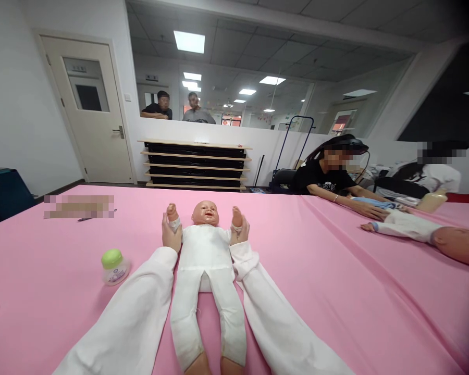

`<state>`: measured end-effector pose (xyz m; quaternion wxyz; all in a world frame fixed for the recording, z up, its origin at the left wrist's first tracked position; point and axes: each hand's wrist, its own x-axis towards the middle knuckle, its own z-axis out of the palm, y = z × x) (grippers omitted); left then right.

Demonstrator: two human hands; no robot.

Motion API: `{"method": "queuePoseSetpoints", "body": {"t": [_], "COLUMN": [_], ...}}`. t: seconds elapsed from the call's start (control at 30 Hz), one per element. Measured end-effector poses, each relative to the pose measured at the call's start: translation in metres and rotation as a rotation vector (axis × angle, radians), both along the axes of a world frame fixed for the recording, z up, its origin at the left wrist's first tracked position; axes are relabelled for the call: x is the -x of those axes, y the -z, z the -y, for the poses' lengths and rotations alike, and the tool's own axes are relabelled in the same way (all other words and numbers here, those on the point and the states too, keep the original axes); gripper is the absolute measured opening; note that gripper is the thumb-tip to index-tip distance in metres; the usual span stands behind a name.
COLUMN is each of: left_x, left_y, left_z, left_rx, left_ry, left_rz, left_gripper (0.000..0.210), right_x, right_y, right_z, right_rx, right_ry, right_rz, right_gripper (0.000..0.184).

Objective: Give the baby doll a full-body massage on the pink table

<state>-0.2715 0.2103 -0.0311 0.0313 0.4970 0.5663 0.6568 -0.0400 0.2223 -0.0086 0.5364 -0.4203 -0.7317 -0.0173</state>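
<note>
A baby doll [205, 250] in a white cloth suit lies on its back on the pink-covered table [316, 291], its head away from me and its feet toward me. My left hand [171, 234] is closed around the doll's raised arm on the left. On the other side, my right hand [241, 233] grips its other raised arm. Both of the doll's small fists point upward beside its head. White sleeves cover my forearms, which run along either side of the doll's body. Some of my fingers are hidden behind the doll's arms.
A small jar with a green lid [114, 265] stands left of my left sleeve. A blurred flat item [80, 206] lies at the far left. At the right, a person [328, 174] touches another doll [422, 229]. A cream bottle [432, 201] stands nearby.
</note>
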Motion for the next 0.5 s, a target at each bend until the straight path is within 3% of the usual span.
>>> {"method": "queuePoseSetpoints", "body": {"t": [0.2,0.37,0.5], "left_x": [-0.009,-0.011,-0.014], "left_y": [-0.004,-0.005,-0.007], "left_z": [0.005,0.003,0.005], "left_rx": [0.058,0.057,0.068], "left_ry": [0.169,0.193,0.175], "left_rz": [-0.302,-0.474,-0.604], "left_gripper": [0.056,0.053,0.054], "right_x": [0.006,0.007,0.010], "right_y": [0.003,-0.010,-0.009], "right_z": [0.006,0.015,0.012], "right_rx": [-0.154,-0.165,-0.184], "right_ry": [-0.171,-0.250,-0.257], "right_rz": [0.099,0.269,0.312], "right_gripper": [0.040,0.039,0.034]}}
